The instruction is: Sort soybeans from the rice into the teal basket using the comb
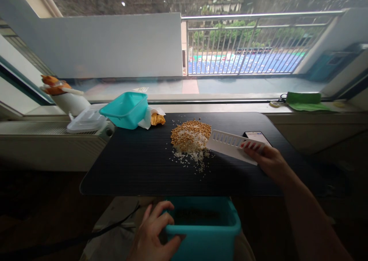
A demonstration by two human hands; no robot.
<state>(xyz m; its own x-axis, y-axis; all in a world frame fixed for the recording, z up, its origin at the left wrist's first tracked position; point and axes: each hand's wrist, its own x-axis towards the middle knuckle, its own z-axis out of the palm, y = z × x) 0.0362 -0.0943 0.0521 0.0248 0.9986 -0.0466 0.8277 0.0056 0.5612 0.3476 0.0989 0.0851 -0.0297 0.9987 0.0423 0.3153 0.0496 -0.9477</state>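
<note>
A heap of yellow beans mixed with white rice grains (pixel 191 137) lies in the middle of a black ribbed table (pixel 138 165). My right hand (pixel 266 159) grips a white slotted plastic lid (pixel 230 144) by its right end, and the lid's left edge touches the heap's right side. Below the table's front edge my left hand (pixel 155 234) is wrapped round the left rim of a teal tub (pixel 205 230). Something dark lies inside that tub.
A second teal tub (pixel 126 109) stands tilted at the table's back left, beside a clear lidded box (pixel 86 120) and a white tissue with yellow bits (pixel 153 117). A phone (pixel 257 136) lies behind my right hand. A green cloth (pixel 304 100) rests on the windowsill.
</note>
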